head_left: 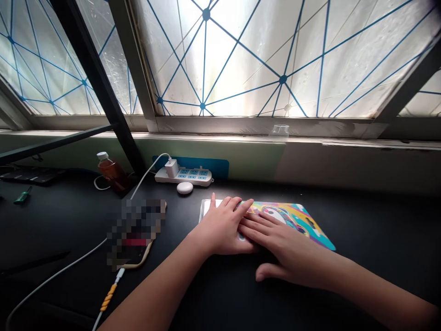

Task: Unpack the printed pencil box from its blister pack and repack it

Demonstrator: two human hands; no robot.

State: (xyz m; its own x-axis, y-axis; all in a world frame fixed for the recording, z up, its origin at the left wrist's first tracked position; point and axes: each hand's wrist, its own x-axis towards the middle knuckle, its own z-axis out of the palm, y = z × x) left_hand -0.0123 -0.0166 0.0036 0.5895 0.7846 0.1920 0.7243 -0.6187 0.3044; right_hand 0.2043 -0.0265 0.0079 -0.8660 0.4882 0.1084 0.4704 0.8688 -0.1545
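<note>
A flat, thin rectangular thing with a bright cartoon print (310, 225) in teal, yellow and purple lies on the black desk (220, 303); its left end is white. My left hand (223, 225) rests flat on its left part, fingers spread. Beside it, my right hand (282, 243) lies palm down with fingers stretched out and pointing left, their tips touching or nearly touching the left hand. Its thumb is held apart, low over the desk. Both hands cover much of the thing's front and middle, so I cannot tell exactly what it is.
To the left lies a phone (151, 248), partly blurred, with a white charging cable (106, 296). Behind are a power strip (195, 175), a small white oval case (185, 188) and a bottle (112, 172). A black frame post (99, 87) slants before the window.
</note>
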